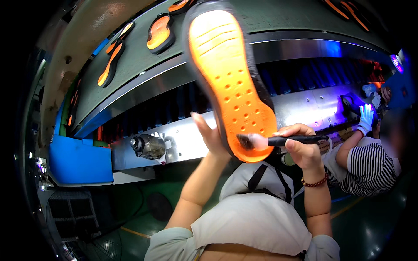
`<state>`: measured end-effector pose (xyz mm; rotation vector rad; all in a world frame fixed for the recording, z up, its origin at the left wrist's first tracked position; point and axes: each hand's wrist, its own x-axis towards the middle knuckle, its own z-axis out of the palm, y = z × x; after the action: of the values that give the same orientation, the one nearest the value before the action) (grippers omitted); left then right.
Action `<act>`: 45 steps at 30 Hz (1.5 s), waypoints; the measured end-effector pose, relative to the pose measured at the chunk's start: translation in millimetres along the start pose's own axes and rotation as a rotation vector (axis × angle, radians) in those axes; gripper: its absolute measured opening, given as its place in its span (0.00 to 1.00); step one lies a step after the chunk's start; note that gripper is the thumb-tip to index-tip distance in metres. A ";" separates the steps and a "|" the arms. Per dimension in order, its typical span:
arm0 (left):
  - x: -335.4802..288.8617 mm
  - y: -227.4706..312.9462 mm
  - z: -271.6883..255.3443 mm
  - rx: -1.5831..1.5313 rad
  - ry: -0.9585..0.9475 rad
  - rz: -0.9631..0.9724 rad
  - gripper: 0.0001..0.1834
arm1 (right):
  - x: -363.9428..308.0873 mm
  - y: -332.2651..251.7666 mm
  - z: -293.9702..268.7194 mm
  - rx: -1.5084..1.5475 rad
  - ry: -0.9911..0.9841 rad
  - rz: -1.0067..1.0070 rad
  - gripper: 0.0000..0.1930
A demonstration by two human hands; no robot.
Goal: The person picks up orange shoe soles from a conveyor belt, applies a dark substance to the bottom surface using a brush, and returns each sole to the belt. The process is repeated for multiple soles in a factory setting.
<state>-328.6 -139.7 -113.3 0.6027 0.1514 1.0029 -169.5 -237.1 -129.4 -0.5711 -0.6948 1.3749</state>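
In front of the worktop (187, 147), the left grip (215, 141) is holding a sole (230, 85) — orange, dark-rimmed, creased above, dimpled below — and the right grip (305, 152) is holding a brush (278, 141) at its heel.

A green belt (283, 18) carries orange-and-black soles: one (160, 34) near its front edge, others clustered toward its left end, and darker orange-striped pieces (348, 13) toward its far right. On the metal ledge (187, 147) below the belt's front edge, a smoky bottle (152, 146) sits near the left end.
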 end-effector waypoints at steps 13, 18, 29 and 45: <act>-0.2 32.9 -34.3 -0.202 -0.199 -0.568 0.24 | 8.1 -16.8 9.8 -0.576 -0.353 -0.023 0.08; 0.2 44.6 -23.0 0.150 0.197 -0.901 0.26 | 8.0 -35.6 10.2 -0.737 -0.727 -0.031 0.10; -3.5 48.0 -14.3 0.371 0.195 -1.138 0.22 | 15.0 -53.2 12.6 -0.963 -0.926 0.038 0.09; -30.7 66.5 -42.8 0.444 0.405 -0.999 0.20 | -13.3 -40.6 -23.9 -1.012 -0.786 -0.010 0.09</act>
<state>-411.4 -121.7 -117.4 0.6063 0.9537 0.0897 -125.3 -254.3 -117.6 -0.7889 -2.0769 1.1467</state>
